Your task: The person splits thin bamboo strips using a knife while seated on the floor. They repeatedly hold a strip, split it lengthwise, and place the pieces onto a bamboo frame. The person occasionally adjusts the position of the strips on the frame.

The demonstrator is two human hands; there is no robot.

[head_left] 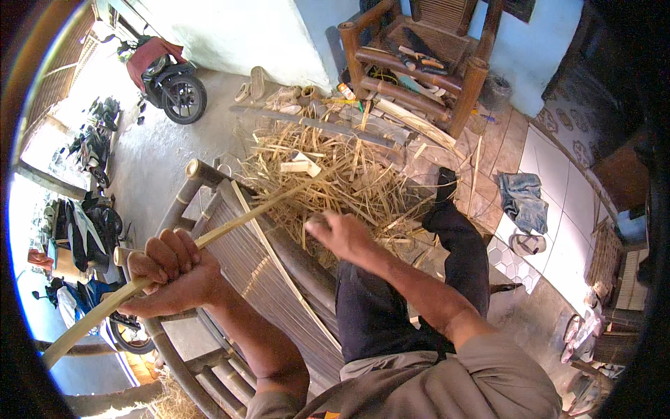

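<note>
My left hand (183, 272) is closed around a long, pale bamboo strip (237, 222). The strip slants from the lower left rim up to the middle of the view, over a slatted bamboo bench (262, 279). My right hand (342, 236) hovers past the strip's far part, fingers curled; whatever it grips, if anything, is hidden. Beyond both hands a heap of thin bamboo shavings (370, 185) covers the floor. Another narrow strip (289, 276) lies lengthwise across the bench slats, beside my leg.
A brown bamboo chair (419, 91) with tools on its seat stands at the far wall. Sandals (257, 82) and a long flat board (314, 126) lie behind the heap. Motorbikes (183, 98) are parked at left. Blue cloth (523, 202) and a slipper (527, 243) are on the right floor.
</note>
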